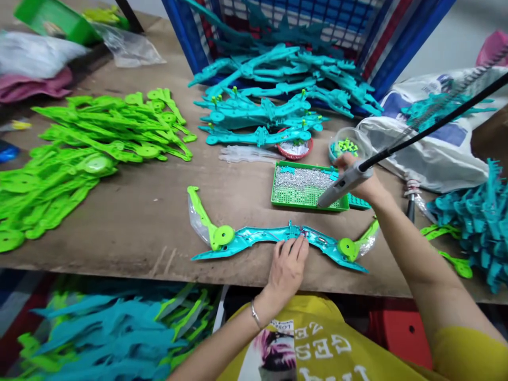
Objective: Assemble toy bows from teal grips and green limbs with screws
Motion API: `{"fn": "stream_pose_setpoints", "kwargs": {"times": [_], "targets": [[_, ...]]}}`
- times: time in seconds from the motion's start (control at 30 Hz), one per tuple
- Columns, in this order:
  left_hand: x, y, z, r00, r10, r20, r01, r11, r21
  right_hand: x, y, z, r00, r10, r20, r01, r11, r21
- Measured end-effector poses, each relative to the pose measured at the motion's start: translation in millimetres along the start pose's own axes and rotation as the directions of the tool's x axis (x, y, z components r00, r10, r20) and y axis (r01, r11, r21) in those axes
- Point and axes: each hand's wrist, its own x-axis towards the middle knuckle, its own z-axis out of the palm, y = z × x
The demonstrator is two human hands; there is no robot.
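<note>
Gripping a grey electric screwdriver point(342, 186) in my right hand point(364, 185), I hold its tip over the green screw tray point(288, 198). The teal bow-shaped frame point(256, 236) lies on the near side of the table point(138, 217), my left hand point(287, 267) resting on its middle, fingers extended. Lime-green plastic pieces point(107, 132) are heaped at left.

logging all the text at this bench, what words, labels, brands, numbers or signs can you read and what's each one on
"GES": white letters on the yellow shirt
"ZE": white letters just above, same shirt
Unreadable for sure: the shirt's partly cut-off lowest lettering, and the small dark print by its picture
Too blurred: any lettering on the white bag
</note>
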Motion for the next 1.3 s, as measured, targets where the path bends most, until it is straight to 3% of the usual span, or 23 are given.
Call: {"fn": "stream_pose_setpoints", "kwargs": {"times": [0.13, 0.23, 0.3, 0.43, 0.6, 0.63, 0.77, 0.87, 0.97, 1.13, 1.23, 1.3], "targets": [[0, -2, -1.5, 1.0, -0.001, 0.025, 0.001, 1.0, -0.012, 99, -27, 46, 0.95, -0.296, 0.097, 0.296, 0.955, 0.014], [0, -3, -3.1, 1.0, -0.002, 0.028, 0.003, 0.999, -0.036, 156, -38, 85, 0.907, -0.372, 0.196, 0.386, 0.922, -0.034], [-1, -4, -4.5, 0.999, 0.002, 0.046, 0.0, 0.999, -0.046, 179, -37, 105, 0.895, -0.379, 0.236, 0.412, 0.905, -0.106], [0, -4, -7.8, 0.995, 0.008, 0.095, -0.002, 0.998, -0.062, 193, -38, 117, 0.904, -0.355, 0.236, 0.405, 0.89, -0.212], [4, -2, -11.5, 0.998, 0.003, 0.058, 0.002, 0.995, -0.095, 172, -58, 78, 0.913, -0.315, 0.258, 0.382, 0.882, -0.277], [5, -2, -11.7, 0.998, 0.006, 0.056, 0.0, 0.996, -0.092, 165, -60, 66, 0.9, -0.351, 0.26, 0.417, 0.867, -0.273], [5, -1, -8.6, 0.996, 0.017, 0.084, -0.012, 0.998, -0.063, 122, -51, 12, 0.936, -0.338, 0.098, 0.351, 0.882, -0.314], [3, -2, -4.2, 0.993, 0.003, 0.118, 0.005, 0.998, -0.068, 70, -30, -29, 0.973, -0.226, -0.055, 0.195, 0.921, -0.338], [2, -3, -0.8, 0.993, -0.011, 0.12, 0.025, 0.993, -0.117, 1, -3, -68, 0.976, -0.073, -0.206, -0.022, 0.905, -0.424], [1, -6, 5.1, 0.993, -0.059, 0.104, 0.08, 0.975, -0.208, -136, 49, -120, 0.883, 0.149, -0.444, -0.396, 0.744, -0.539], [2, -7, 8.1, 0.99, -0.087, 0.109, 0.112, 0.961, -0.254, -215, 71, -145, 0.804, 0.219, -0.552, -0.532, 0.678, -0.507], [2, -7, 8.5, 0.99, -0.093, 0.101, 0.117, 0.958, -0.261, -256, 71, -157, 0.777, 0.278, -0.565, -0.568, 0.697, -0.438]]}}
